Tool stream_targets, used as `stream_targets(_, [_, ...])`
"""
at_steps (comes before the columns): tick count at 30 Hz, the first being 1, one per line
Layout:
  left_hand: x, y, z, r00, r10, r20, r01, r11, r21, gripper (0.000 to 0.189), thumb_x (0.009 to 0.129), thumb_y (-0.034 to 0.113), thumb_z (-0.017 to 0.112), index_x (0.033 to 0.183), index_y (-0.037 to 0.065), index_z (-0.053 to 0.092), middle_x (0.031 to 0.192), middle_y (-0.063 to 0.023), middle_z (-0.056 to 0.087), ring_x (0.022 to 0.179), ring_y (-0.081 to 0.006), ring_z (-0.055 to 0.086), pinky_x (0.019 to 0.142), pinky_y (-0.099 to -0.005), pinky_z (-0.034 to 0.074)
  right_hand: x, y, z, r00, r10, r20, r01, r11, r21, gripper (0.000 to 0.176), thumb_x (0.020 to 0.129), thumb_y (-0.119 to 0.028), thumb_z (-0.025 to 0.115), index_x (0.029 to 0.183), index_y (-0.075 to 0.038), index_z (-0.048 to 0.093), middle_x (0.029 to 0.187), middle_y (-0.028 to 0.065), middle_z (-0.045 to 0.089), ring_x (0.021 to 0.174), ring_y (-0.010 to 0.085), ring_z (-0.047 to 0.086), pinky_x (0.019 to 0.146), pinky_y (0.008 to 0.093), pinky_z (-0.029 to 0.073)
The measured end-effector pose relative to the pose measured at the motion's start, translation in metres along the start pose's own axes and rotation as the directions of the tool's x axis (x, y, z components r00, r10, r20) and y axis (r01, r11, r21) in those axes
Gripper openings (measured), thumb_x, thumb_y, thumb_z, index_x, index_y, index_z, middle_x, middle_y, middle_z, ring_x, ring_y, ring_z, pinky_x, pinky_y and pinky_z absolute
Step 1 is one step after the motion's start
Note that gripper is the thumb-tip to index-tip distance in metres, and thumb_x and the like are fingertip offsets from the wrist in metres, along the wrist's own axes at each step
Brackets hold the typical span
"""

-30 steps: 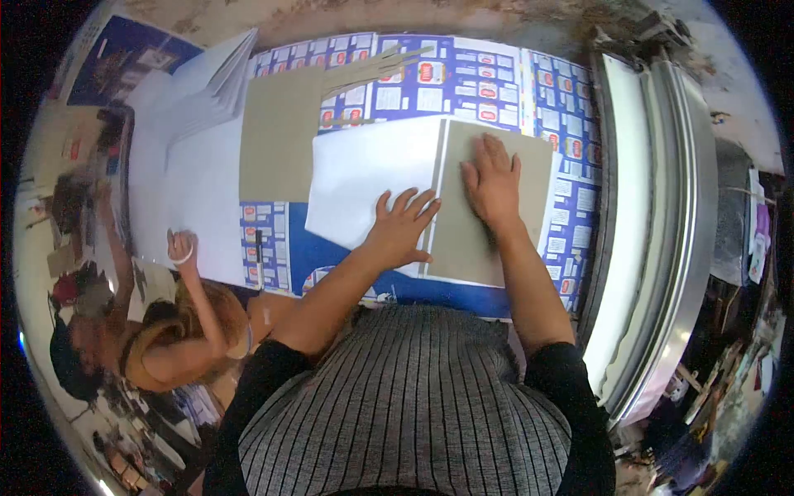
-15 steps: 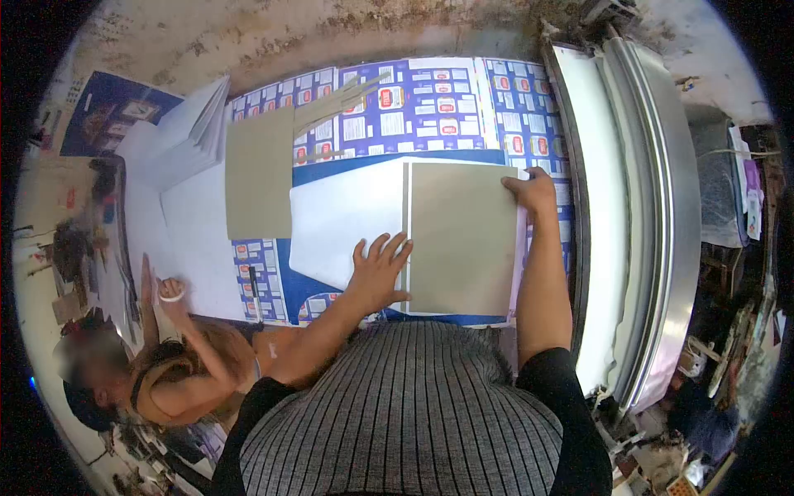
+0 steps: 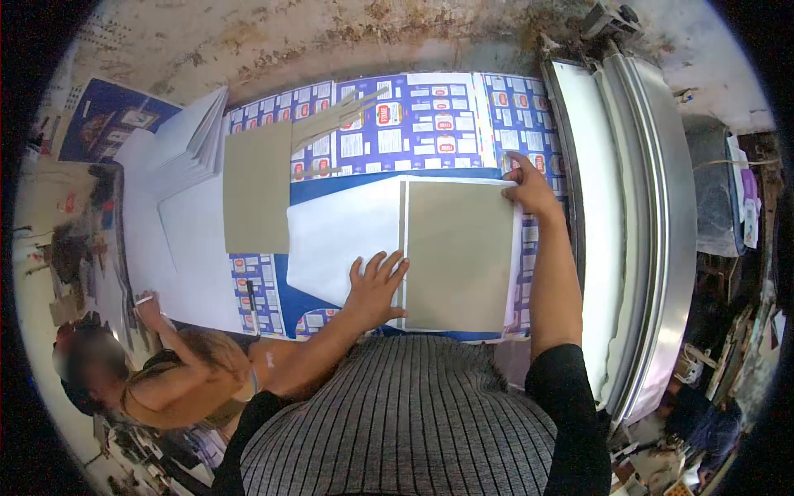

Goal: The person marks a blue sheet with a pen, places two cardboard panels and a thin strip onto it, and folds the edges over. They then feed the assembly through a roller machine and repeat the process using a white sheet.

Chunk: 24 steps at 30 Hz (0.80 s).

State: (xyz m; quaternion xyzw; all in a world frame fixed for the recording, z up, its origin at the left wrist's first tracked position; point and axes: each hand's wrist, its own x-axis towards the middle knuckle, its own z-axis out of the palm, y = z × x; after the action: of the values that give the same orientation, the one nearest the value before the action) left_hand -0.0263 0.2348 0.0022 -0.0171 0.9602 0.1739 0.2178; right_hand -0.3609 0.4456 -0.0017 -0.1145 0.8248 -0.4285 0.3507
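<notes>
On a white sheet (image 3: 343,240) with angled left corners lies a grey board (image 3: 460,256), with a narrow grey strip (image 3: 403,219) along its left edge, a thin white gap between them. My left hand (image 3: 376,289) rests spread on the sheet, fingertips at the strip and the board's lower left edge. At the board's upper right corner is my right hand (image 3: 529,186), its thumb near the corner and its fingers apart and bent beyond the edge. Under the sheet shows blue material (image 3: 302,289).
Another grey board (image 3: 257,190) and loose grey strips (image 3: 339,116) lie on purple printed sheets (image 3: 447,124). White paper stacks (image 3: 194,215) are at the left, beside a co-worker (image 3: 186,372). A long metal-edged machine (image 3: 662,248) borders the right.
My right hand has opened at the corner, its index finger lifting off the edge. The co-worker's hand has moved down and left. The whole view has shifted slightly.
</notes>
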Motion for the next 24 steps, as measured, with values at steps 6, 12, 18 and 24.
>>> stream_targets(6, [0.002, -0.003, 0.002, 0.997, 0.030, -0.068, -0.030, 1.000, 0.005, 0.113, 0.062, 0.052, 0.087, 0.154, 0.013, 0.033, 0.161, -0.0093, 0.027, 0.145, -0.0352, 0.028, 0.113, -0.0674, 0.017, -0.004, 0.004, -0.004, 0.996, -0.086, -0.020, 0.087, 0.996, 0.032, 0.086, 0.073, 0.011, 0.071, 0.151, -0.011, 0.040, 0.103, 0.0083, 0.067, 0.098, 0.0188, 0.063, 0.088, 0.0311, 0.049])
stream_targets(12, [0.026, -0.006, -0.012, 0.992, 0.056, -0.116, -0.053, 0.998, 0.033, 0.112, 0.063, 0.051, 0.087, 0.153, 0.010, 0.034, 0.159, -0.0112, 0.028, 0.144, -0.0358, 0.028, 0.113, -0.0639, 0.020, 0.023, 0.006, -0.008, 0.968, -0.224, -0.118, 0.208, 0.969, -0.133, 0.084, 0.075, 0.010, 0.071, 0.150, -0.017, 0.042, 0.110, 0.0112, 0.068, 0.109, 0.0263, 0.064, 0.099, 0.0371, 0.050])
stream_targets(18, [0.039, -0.014, -0.028, 0.979, 0.039, -0.201, -0.082, 0.974, -0.209, 0.074, 0.076, 0.042, 0.078, 0.137, 0.008, 0.054, 0.144, -0.0122, 0.047, 0.136, -0.0345, 0.039, 0.111, -0.0556, 0.026, 0.014, -0.004, 0.019, 0.765, -0.596, -0.245, 0.157, 0.541, -0.826, 0.068, 0.075, 0.001, 0.067, 0.139, -0.013, 0.053, 0.115, 0.0139, 0.065, 0.110, 0.0329, 0.061, 0.092, 0.0435, 0.050])
stream_targets(24, [0.145, -0.039, -0.067, 0.786, -0.208, -0.582, 0.139, 0.977, -0.162, 0.044, 0.088, 0.035, 0.068, 0.123, 0.010, 0.063, 0.118, -0.0115, 0.059, 0.113, -0.0309, 0.053, 0.092, -0.0513, 0.037, -0.007, -0.017, 0.119, 0.701, -0.710, -0.073, 0.461, 0.528, -0.713, 0.036, 0.090, -0.018, 0.062, 0.125, -0.009, 0.063, 0.134, 0.0151, 0.057, 0.127, 0.0332, 0.052, 0.105, 0.0536, 0.039])
